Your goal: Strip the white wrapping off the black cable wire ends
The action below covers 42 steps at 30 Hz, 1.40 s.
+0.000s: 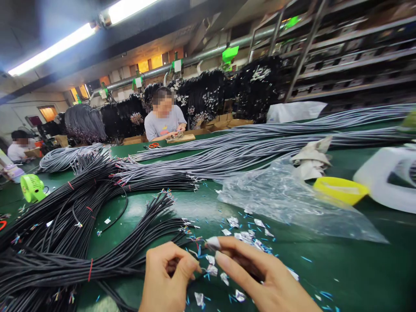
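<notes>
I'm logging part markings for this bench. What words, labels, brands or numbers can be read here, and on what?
None can be read.
White tags on the hanging black cable bundles: too small and blurred.
Green signs overhead: no legible text.
Print on the co-worker's grey shirt: blurred.
Boxes on the shelves: blurred.

Bare left hand (167,277), right hand (260,277); no sleeves; thumb tip (212,243) seemingly taped white.

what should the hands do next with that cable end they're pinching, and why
Probably pull the pinched foil scrap clear and drop it. The left hand pinches a black cable end, the right hand grips a silvery foil piece at its fingertips, and similar silver foil scraps already litter the green table.
</notes>
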Motion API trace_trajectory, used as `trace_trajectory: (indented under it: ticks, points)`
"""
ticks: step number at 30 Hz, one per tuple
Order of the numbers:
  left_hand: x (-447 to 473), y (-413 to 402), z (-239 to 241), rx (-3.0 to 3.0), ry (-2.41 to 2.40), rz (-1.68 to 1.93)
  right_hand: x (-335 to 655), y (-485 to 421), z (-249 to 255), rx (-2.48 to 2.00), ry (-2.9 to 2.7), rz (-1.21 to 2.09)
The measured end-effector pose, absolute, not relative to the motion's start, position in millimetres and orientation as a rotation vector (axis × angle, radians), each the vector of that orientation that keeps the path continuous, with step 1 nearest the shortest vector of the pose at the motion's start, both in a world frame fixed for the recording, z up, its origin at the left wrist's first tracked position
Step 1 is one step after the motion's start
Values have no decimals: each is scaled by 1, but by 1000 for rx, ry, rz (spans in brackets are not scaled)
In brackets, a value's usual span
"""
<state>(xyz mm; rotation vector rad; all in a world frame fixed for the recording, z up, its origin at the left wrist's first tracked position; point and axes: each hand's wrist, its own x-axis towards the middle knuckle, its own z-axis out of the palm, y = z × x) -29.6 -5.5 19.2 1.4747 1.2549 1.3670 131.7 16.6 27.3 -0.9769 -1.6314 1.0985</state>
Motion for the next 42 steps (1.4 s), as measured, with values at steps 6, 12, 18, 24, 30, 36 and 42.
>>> trace_trajectory:
  ticks: [6,12,18,24,30,36,42]
  points:
    - [-29,-10,18,1761,1288,1355,127,14,29,-917,-1632,1122]
    - [-35,-6,22,1976,1160,1424,126,11,34,-834,-1375,1783]
    - [-31,-10,21,1896,1351,1426,126,19,28,-873,-1449,1773]
    - [-28,-7,23,1814,1361,1255,121,22,31,-807,-1660,1218]
    - [-25,-7,25,1731,1425,1216,115,22,21,-872,-1577,1355]
    - [-25,-7,25,1717,1417,1173,116,21,25,-903,-1692,1229]
    - [-27,-8,24,1692,1404,1157,128,40,30,-950,-1642,1100]
